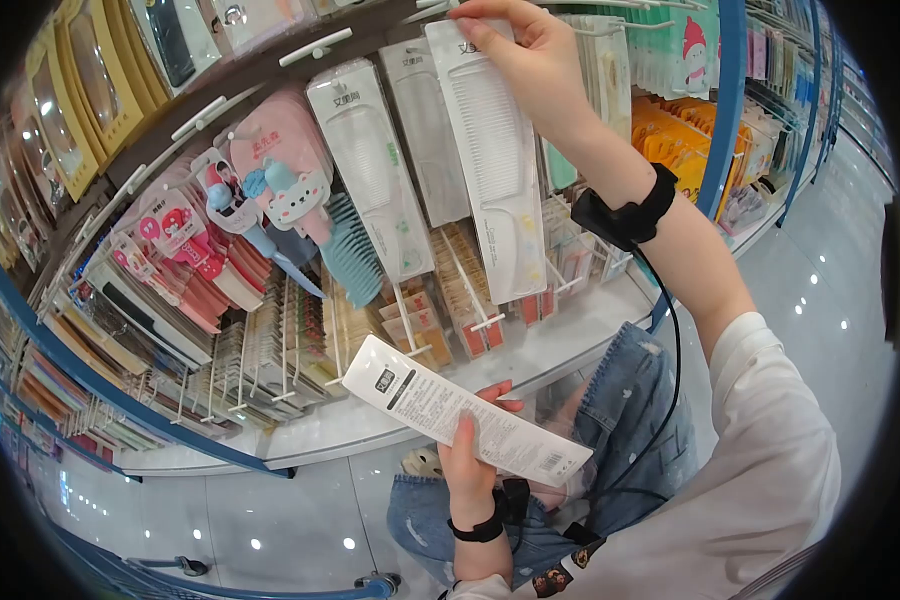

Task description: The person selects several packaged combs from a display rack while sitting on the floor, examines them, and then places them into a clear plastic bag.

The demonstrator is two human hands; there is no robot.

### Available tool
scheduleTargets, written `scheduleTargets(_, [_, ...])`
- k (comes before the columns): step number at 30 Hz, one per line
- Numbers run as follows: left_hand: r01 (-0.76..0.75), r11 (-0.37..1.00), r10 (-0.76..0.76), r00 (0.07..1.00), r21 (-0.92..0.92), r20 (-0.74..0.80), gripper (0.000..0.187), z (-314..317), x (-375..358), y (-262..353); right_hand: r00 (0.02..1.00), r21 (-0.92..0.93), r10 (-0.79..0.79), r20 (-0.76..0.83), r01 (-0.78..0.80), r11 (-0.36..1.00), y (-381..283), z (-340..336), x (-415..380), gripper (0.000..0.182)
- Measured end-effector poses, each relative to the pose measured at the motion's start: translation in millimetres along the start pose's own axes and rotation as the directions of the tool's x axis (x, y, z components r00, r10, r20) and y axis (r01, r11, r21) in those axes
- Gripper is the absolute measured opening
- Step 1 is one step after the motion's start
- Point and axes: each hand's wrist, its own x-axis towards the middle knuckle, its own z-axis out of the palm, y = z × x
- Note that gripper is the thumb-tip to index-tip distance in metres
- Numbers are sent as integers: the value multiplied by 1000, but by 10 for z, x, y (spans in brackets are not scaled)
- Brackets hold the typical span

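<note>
My left hand (473,455) holds a long white comb package (480,425) with its printed back up, thumb on top and fingers behind. A barcode shows near its lower right end; what is inside does not show. Higher up, my right hand (525,45) pinches the top of a clear packaged white comb (490,165), which hangs upright in front of the rack. Beside it on the left hangs another packaged white comb (378,170), and a similar package (432,130) sits between them, further back.
Blue-toothed brushes (350,250) and pink carded combs (210,265) hang to the left on white hooks. Lower hooks carry small packets (470,290) above a white shelf base (370,430). A blue rack post (722,120) stands at the right, near orange packs (670,145). A black cable (676,370) runs from my right wrist.
</note>
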Motion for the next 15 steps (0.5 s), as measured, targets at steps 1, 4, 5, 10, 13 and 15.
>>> scheduleTargets(1, [-8,1000,8,1000,8,-16,43,9,6,0,999,-29,-44,22,45,999,27,-5,9,15])
scheduleTargets(4, [-13,1000,13,1000,-3,-22,43,5,6,1,991,-60,-119,58,122,991,84,4,23,16])
scheduleTargets(5, [-4,1000,4,1000,-16,-20,42,-1,5,1,993,-36,-109,47,111,993,87,35,18,14])
scheduleTargets(10, [26,999,-27,999,-45,-26,41,-4,1,-7,995,3,-76,68,76,997,72,46,38,15])
scheduleTargets(13, [25,998,-26,1000,-54,-11,42,-14,9,-23,997,25,-54,60,53,998,63,80,20,15])
scheduleTargets(15, [26,998,-27,999,-57,-18,42,-12,22,-42,995,-54,-64,79,68,996,40,78,12,16])
